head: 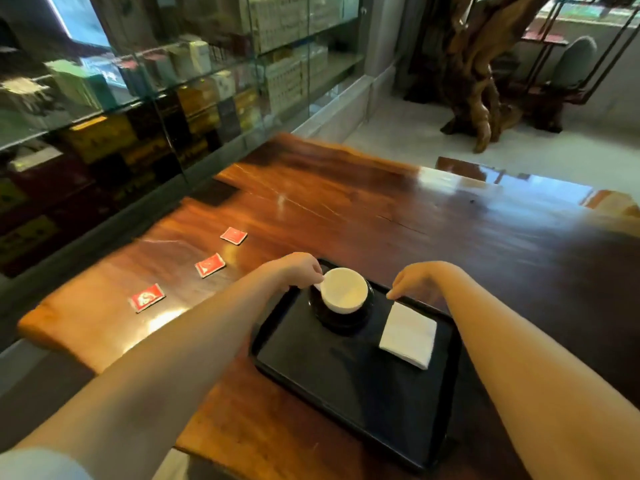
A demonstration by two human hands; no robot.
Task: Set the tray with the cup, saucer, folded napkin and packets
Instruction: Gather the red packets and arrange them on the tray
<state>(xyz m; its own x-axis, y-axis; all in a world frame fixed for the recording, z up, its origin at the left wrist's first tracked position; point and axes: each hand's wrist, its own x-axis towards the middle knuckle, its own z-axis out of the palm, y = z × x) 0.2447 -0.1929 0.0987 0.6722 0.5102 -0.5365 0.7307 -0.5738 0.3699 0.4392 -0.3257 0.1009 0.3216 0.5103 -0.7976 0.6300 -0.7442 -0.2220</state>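
- I see the black tray (349, 382) lying on the wooden table (381, 209), near and a little right of centre.
- The white cup (344, 289) sits on the dark saucer (346, 318) at the tray's far left corner.
- My left hand (298, 270) pinches the cup's handle at its left side, fingers closed on it.
- The folded white napkin (408, 336) lies flat on the tray, just right of the saucer.
- My right hand (415, 282) hovers over the napkin's far corner, fingertips pointing down; I cannot tell whether they touch it, and nothing is held.
- 3 red packets (209, 265) lie on the table left of the tray, in a diagonal row running from near-left to far-right, well apart from each other.
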